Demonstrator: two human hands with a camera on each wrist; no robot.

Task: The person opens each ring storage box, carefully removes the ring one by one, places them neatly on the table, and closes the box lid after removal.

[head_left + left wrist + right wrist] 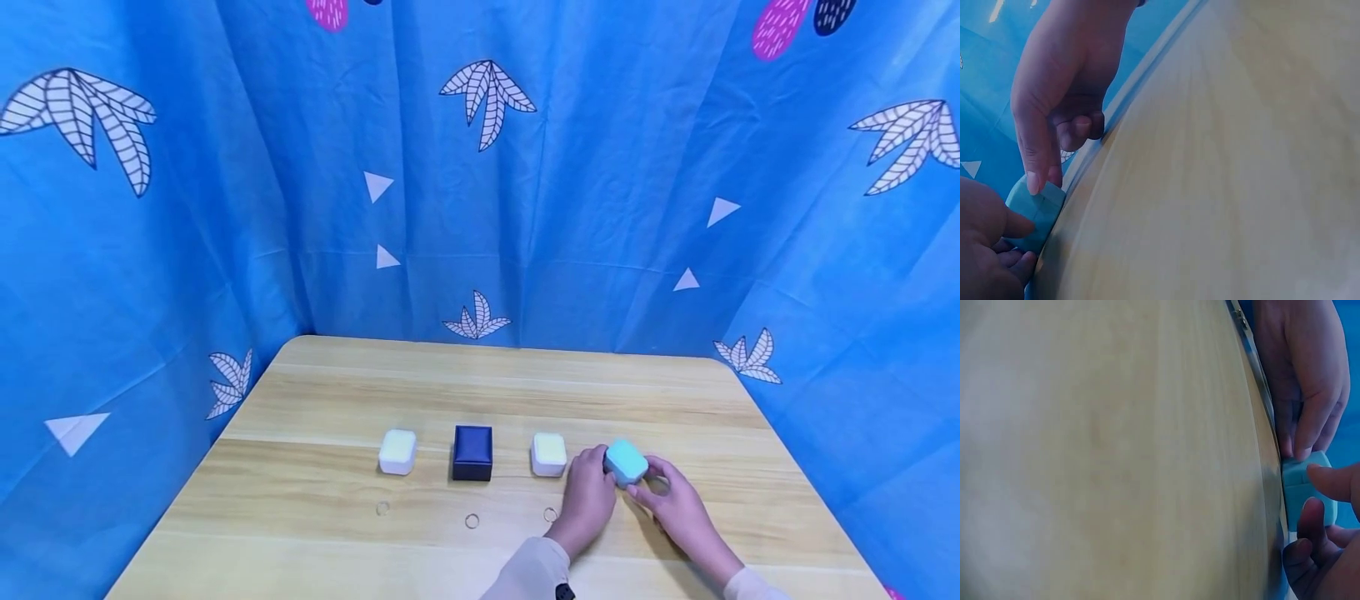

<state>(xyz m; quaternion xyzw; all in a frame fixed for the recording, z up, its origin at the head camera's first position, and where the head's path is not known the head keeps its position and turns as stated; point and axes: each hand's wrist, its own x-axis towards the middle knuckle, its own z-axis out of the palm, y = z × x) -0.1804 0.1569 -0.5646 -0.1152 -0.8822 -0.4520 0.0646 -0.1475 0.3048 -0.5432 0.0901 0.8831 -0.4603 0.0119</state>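
Note:
A small teal ring box [626, 462] with rounded corners is at the right of the row, held between both hands; its lid looks closed. My left hand [588, 500] grips its left side, and in the left wrist view the thumb lies along the teal box [1036, 215]. From the other side my right hand [681, 510] pinches it with thumb and fingers. In the right wrist view a seam shows across the teal box [1300, 487]. Just left of my left hand stands a white box [549, 455], and a thin ring [551, 515] lies near that wrist.
Further left along the wooden table [300, 533] stand a dark blue box [472, 454] and another white box [397, 452]. In front of them lie a ring [472, 521] and a fainter ring [383, 508]. A blue patterned curtain [585, 208] surrounds the table's back and sides.

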